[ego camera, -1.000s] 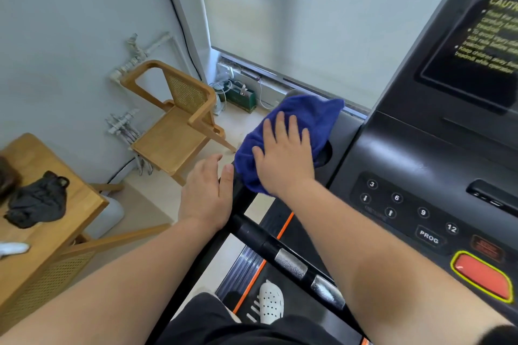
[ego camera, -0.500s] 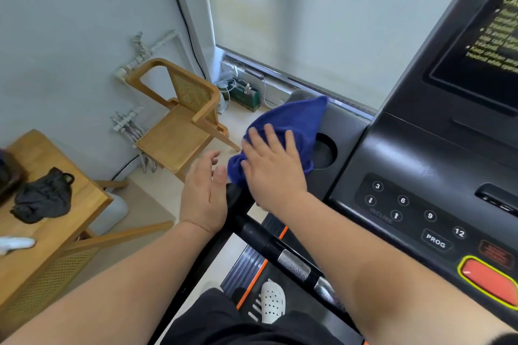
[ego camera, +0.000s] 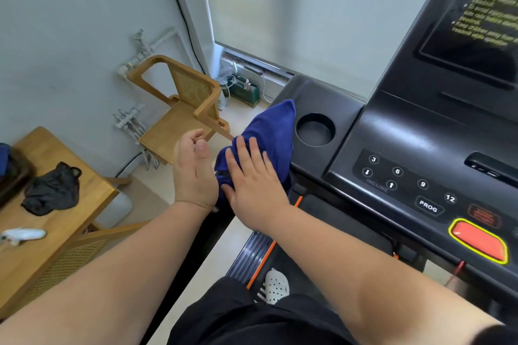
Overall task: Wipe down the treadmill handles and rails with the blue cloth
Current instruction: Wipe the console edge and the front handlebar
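The blue cloth is draped over the left corner of the black treadmill console, where the left handrail begins. My right hand lies flat on the cloth with fingers spread, pressing it against the rail's top end. My left hand is held edge-on just left of the cloth, palm turned toward it, fingers loosely apart and holding nothing. The rail below the hands is mostly hidden by my arms.
A round cup holder sits right of the cloth, then the button panel and a red stop button. A wooden chair and a wooden table stand at the left. My white shoe rests on the belt.
My right hand has dragged the cloth down toward me, off the cup holder and onto the rail's top. My left hand has lifted off the rail and turned edge-on.
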